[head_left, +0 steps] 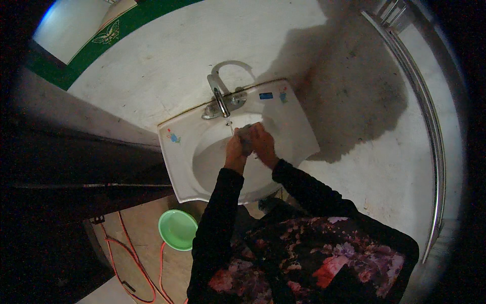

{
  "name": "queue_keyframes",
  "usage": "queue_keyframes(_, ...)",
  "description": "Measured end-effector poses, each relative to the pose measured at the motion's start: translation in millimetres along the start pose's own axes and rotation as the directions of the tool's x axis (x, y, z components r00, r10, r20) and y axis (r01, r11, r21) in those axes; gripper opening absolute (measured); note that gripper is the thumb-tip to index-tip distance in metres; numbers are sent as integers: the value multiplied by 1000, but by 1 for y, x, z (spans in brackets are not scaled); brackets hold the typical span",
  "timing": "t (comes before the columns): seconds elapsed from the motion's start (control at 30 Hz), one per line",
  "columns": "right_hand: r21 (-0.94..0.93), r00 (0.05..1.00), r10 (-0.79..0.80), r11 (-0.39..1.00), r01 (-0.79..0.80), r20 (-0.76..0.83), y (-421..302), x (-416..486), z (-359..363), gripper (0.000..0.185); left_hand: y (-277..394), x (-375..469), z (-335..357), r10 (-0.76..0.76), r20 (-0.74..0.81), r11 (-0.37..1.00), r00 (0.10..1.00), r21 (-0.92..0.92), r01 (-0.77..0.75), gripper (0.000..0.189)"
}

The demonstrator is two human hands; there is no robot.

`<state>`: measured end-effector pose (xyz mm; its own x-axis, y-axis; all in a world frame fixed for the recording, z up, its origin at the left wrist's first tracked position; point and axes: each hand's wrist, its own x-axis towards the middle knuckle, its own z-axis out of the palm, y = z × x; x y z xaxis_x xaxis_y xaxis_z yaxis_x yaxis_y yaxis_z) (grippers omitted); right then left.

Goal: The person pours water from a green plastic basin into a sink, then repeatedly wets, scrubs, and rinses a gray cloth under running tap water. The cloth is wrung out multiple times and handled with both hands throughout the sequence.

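Over the white washbasin (176, 159) my left hand (236, 151) and my right hand (264, 143) come together just below the tap. Between them is a small dark grey thing (247, 137), gripped from both sides; what it is cannot be made out. The chrome swan-neck faucet (219, 98) stands at the back of the basin. A thin stream of water (231, 124) runs from its spout beside the fingers of my left hand. My fingertips are partly blurred and hidden by the hands themselves.
A light green plastic basin (177, 230) sits on the floor at lower left, with an orange-red hose (133, 252) looping beside it. A green-framed mirror (76, 32) is on the wall. Metal rails (436, 152) run along the right side.
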<state>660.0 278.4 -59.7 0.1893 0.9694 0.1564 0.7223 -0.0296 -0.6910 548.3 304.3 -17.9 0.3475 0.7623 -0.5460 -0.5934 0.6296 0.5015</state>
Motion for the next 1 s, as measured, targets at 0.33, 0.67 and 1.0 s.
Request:
queue_keyframes(0.33, 802, 893, 41, 422, -423, 449, 11, -13, -9, 31, 13, -6, -60, 97, 179, 941, 979, 305, -149, 31)
queue_keyframes(0.67, 566, 961, -187, 824, 39, 206, -104, -9, 17, 29, -18, 41, -140, 71, 278, 982, 958, -190, -17, 39)
queue_keyframes(1.0, 254, 998, -35, 967, 19, 58, -15, 25, 43, 25, 0, 24, -59, 130, -22, 961, 991, 250, -121, 47)
